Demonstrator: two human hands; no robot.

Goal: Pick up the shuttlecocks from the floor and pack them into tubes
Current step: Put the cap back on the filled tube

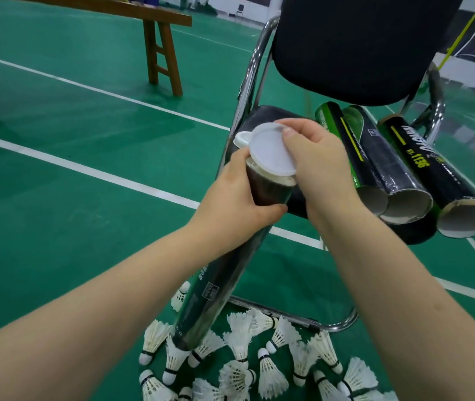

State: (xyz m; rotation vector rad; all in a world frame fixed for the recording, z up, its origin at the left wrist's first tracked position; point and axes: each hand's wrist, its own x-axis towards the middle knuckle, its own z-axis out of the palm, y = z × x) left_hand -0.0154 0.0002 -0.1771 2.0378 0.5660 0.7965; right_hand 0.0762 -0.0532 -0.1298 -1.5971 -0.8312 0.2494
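Firmly, the left hand (pixel 239 204) wraps its fingers and thumb around the upper part of a dark tube (pixel 210 296), just under the tube's mouth. Beside it, to its right, the right hand (pixel 320 169) pinches a round white lid (pixel 268 153), thumb on the lid's top face and fingers hidden behind it. The lid sits tilted over the mouth, its lower edge at the rim and its upper edge lifted off. A smaller white rounded piece peeks out behind the lid, just above the left hand's fingers; what it is cannot be told.

From the left hand the tube slants down and towards the person, passing between the two forearms. Its lower end hangs among the shuttlecocks (pixel 239 342), which lie scattered in a loose heap on the green floor (pixel 71 117) below both wrists; whether the tube touches them is unclear.

Just beyond the right hand stands a chair (pixel 361 47) with a black padded seat and back on a chrome frame. On its seat, to the right of the right hand, three more tubes (pixel 387 157) lie side by side, touching, with their open ends facing the person.

Far past the left hand, white lines (pixel 109 94) cross the floor, and a wooden bench (pixel 161 53) stands well apart beyond them.
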